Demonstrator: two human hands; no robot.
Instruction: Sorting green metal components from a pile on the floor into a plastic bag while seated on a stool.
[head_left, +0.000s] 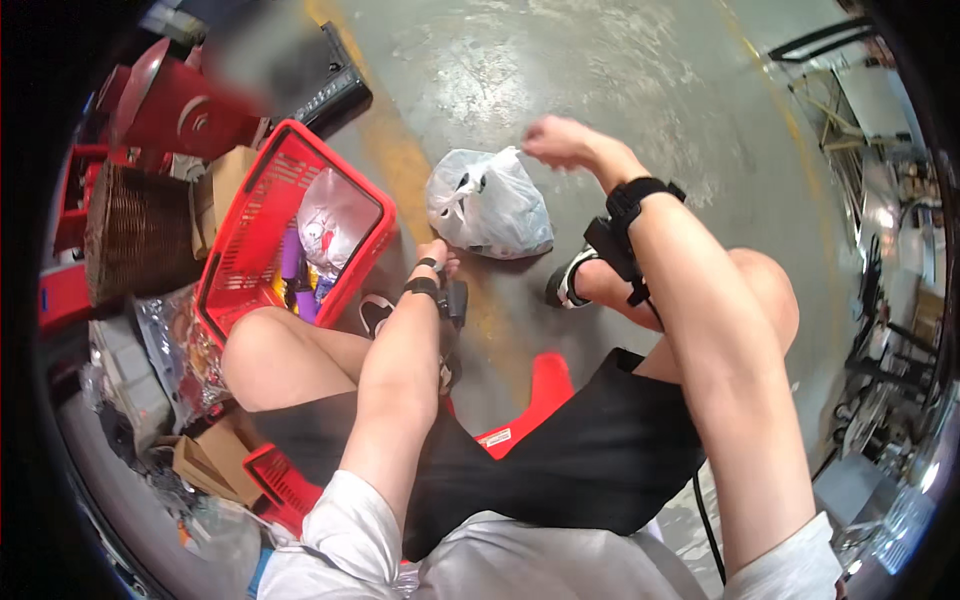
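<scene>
On the floor ahead of me sits a full white plastic bag [510, 215], its top gathered and knotted, with dark bits showing near the knot. My right hand [560, 142] is closed at the bag's upper right, where a twisted white end of the plastic runs up to its fingers. Beside the bag's lower left edge is my left hand [437, 254], low and with curled fingers; whatever they may hold is hidden. Both wrists wear black straps with small devices.
A red shopping basket [378, 240] at my left holds a clear bag and purple items. Behind it stand a brown wicker basket [140, 230] and a black case [335, 90]. Packaged goods crowd the left; metal racks [850, 150] line the right. Something red [545, 390] lies beneath me.
</scene>
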